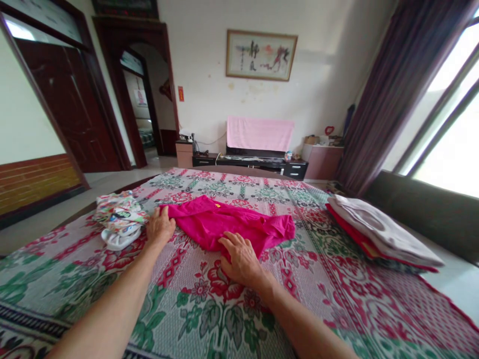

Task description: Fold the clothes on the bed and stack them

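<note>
A bright pink shirt (220, 219) with a small yellow mark lies crumpled and partly folded on a floral cloth (209, 319). At its left end, my left hand (160, 227) is closed on the edge of the fabric. My right hand (241, 257) rests on the near edge of the shirt, fingers stretched out and slightly apart. Just left of my left hand sits a bunched printed garment (119, 212) with a white part in front.
A stack of folded clothes (377, 232), pale on top with red beneath, lies at the right. Beyond the far edge stands a low black cabinet (295, 170) carrying a screen under a pink cloth (260, 133). A dark curtain (404, 89) hangs by the window.
</note>
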Motion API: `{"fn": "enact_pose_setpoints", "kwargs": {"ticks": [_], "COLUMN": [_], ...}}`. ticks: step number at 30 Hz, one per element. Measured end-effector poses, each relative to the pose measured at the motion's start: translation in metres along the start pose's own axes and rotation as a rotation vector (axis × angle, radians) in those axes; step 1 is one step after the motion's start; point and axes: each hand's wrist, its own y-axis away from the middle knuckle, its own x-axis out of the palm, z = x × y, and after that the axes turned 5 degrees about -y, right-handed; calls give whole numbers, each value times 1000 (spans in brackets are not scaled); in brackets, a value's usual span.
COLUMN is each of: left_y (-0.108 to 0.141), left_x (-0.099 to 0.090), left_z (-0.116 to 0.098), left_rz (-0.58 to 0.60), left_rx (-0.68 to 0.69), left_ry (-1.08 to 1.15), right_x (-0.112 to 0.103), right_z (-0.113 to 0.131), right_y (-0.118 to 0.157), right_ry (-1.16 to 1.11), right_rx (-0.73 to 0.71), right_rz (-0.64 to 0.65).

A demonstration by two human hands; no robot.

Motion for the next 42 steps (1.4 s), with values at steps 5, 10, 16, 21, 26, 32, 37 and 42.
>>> {"fn": "enact_pose_setpoints", "kwargs": {"ticks": [5,10,16,21,26,32,37,42], "left_y": [-4,-1,11,18,18,24,19,11], "left_x": [3,-5,-22,-36,-58,-93,-101,-74], "left_z": [6,5,-8,-36,-55,-56,-48,-39], "left_rz": [22,27,55,199,453,1027,1085,855], "left_rx": [98,107,116,219,506,597,526,415], "left_ry": [-9,-8,-12,127,304,455,655,690], "right_x": [-2,-4,-15,-33,-55,-69,-64,-38], "right_z": [-3,-8,-25,-50,-70,-82,-65,-22], "right_y": [-5,-9,-13,-13,-11,-9,-9,-14], "right_ry": [-31,-60,-17,64,125,285,253,36], "right_rx": [-16,-2,84,201,386,614,379,-132], "right_rz": [-17,-9,-115,-299,-372,-368,-484,-268]}}
